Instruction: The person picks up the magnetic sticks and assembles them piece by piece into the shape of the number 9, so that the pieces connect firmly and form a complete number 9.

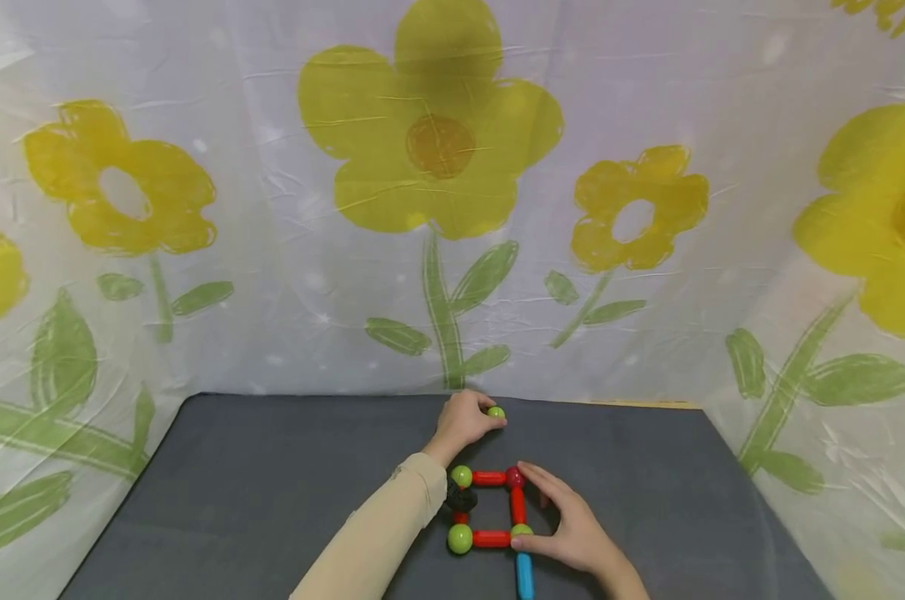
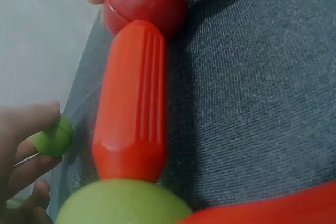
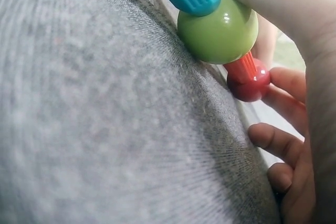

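Toward the back of the table, my left hand (image 1: 463, 423) pinches a small green ball (image 1: 496, 412) between thumb and fingers; the left wrist view also has this ball (image 2: 53, 139). Nearer lies a square of red rods (image 1: 490, 539) joined by balls. Its far right corner is a red ball (image 1: 515, 477); the others are green. My right hand (image 1: 572, 521) holds the square's right side, with fingertips at the red ball and thumb on the near right green ball (image 3: 218, 30). From that green ball a blue rod (image 1: 524, 575) extends toward the front. The left rod is partly hidden.
The dark grey cloth-covered table (image 1: 272, 467) lies under everything. A black object (image 1: 462, 496) by my left sleeve covers part of the square's left side. Behind and at both sides hangs a flower-printed curtain (image 1: 272, 350).
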`<state>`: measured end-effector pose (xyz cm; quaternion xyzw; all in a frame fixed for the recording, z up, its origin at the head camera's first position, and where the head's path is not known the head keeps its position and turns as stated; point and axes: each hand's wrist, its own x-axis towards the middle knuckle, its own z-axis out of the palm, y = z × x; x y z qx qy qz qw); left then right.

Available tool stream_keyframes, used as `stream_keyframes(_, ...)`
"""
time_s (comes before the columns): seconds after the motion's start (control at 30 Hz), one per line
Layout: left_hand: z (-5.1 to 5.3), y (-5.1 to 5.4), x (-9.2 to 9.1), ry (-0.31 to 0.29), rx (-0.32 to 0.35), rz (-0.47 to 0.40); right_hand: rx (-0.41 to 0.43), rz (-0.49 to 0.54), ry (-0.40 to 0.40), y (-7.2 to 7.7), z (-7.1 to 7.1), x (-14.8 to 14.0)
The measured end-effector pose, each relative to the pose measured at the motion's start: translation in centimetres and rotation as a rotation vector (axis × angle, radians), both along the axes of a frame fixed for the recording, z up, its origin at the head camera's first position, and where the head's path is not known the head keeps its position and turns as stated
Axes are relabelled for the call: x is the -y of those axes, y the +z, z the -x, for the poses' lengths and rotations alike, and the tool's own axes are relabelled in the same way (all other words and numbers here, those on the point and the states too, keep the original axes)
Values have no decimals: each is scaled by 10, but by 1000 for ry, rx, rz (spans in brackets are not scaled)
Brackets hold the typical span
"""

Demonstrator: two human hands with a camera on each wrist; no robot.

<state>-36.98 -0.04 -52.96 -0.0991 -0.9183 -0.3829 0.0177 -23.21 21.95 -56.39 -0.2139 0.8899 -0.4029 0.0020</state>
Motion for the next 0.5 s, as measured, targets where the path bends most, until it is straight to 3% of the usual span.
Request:
stream_keyframes(0.27,-13,15,12,-46,-15,-39,4,-18,-3,0,1,2)
stream_keyframes(0.5,-49,32,29,-150,-32,-115,16,-40,-20,2,-1,1)
